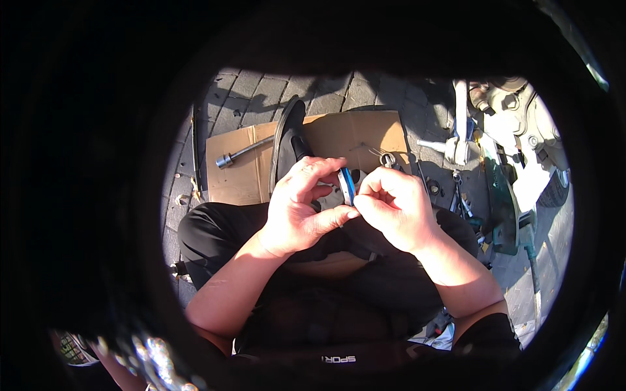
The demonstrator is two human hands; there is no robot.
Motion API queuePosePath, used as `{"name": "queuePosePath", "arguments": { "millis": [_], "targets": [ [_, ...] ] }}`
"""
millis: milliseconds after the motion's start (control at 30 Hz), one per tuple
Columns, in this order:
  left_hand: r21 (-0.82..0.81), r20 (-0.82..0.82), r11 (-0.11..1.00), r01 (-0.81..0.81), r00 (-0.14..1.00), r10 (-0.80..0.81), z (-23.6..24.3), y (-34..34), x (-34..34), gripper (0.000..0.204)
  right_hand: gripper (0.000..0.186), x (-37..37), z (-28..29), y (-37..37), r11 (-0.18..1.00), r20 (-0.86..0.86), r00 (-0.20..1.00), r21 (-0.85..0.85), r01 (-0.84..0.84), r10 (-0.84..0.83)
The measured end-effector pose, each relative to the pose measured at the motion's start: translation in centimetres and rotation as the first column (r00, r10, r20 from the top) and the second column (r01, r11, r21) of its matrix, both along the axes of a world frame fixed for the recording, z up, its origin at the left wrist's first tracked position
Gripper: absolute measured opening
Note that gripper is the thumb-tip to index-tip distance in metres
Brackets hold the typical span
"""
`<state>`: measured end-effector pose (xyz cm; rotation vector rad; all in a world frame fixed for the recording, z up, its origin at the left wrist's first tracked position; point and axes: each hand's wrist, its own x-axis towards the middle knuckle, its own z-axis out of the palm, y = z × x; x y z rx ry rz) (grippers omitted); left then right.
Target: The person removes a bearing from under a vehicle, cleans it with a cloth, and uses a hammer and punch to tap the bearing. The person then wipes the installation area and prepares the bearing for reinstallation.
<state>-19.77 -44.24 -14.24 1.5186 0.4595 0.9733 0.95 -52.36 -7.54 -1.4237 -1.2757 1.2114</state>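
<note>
A small flat part (347, 186) with a blue face and a silvery edge stands on its side between my two hands, above my lap. My left hand (302, 205) grips it at the rim, thumb below and fingers above. My right hand (393, 207) is closed in a pinch right beside the part's blue side. Its fingertips are close to the lower edge; whether they hold anything cannot be seen. The exact kind of the part is too small to make out.
A cardboard sheet (355, 130) lies ahead on grey paving. On it are a socket tool (225, 160) and a metal ring (388, 159); my black shoe (287, 146) overlaps it. At right are wrenches (464, 203), a green metal piece (502, 205) and a grey machine part (521, 114).
</note>
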Motion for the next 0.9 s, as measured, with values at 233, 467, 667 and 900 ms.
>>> {"name": "queuePosePath", "arguments": {
  "millis": [233, 467, 667, 900],
  "targets": [
    [0.060, -0.040, 0.998, 0.037, 0.999, -0.034, -0.2, 0.1, -0.2, 0.080, 0.017, 0.2, -0.2, 0.3, 0.996, -0.066, 0.998, -0.085, 0.016, -0.022],
    [-0.100, 0.033, 0.991, 0.088, 0.996, -0.085, -0.2, 0.0, -0.3, 0.079, 0.014, -0.3, 0.3, 0.1, 0.995, -0.159, 0.986, -0.090, 0.036, -0.050],
    [-0.327, 0.125, 0.939, 0.101, 0.990, -0.063, -0.5, -1.1, 0.4, 0.083, 0.011, -0.1, 0.6, 0.0, 0.996, -0.133, 0.991, -0.082, 0.018, -0.029],
    [0.013, -0.051, 1.000, 0.011, 0.999, -0.011, 0.1, -0.3, 0.3, 0.080, 0.014, 0.5, 0.0, 0.1, 0.993, -0.154, 0.988, -0.117, 0.011, -0.029]
  ]
}}
